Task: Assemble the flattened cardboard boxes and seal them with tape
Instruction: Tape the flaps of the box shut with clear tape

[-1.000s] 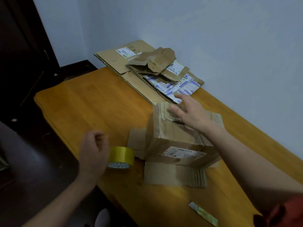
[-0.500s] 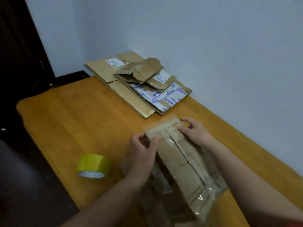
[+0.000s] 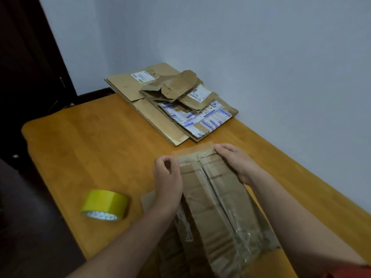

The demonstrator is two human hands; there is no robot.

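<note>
A brown cardboard box (image 3: 212, 207) stands on the wooden table (image 3: 90, 149) in front of me, its flaps closed on top with clear tape along the seam. My left hand (image 3: 167, 181) grips the box's far left corner with curled fingers. My right hand (image 3: 234, 161) holds the far right edge, fingers bent over a strip of clear tape that sticks out past the box. A roll of yellow tape (image 3: 104, 205) lies on the table left of the box, apart from both hands.
A pile of flattened cardboard boxes (image 3: 170, 103) with white labels lies at the table's far end against the pale wall. The table's left edge drops to a dark floor. A dark door stands at the far left.
My left hand let go of the yellow tape roll and came to the box. The box was turned so its taped seam faces up. Both hands now hold its far end.
</note>
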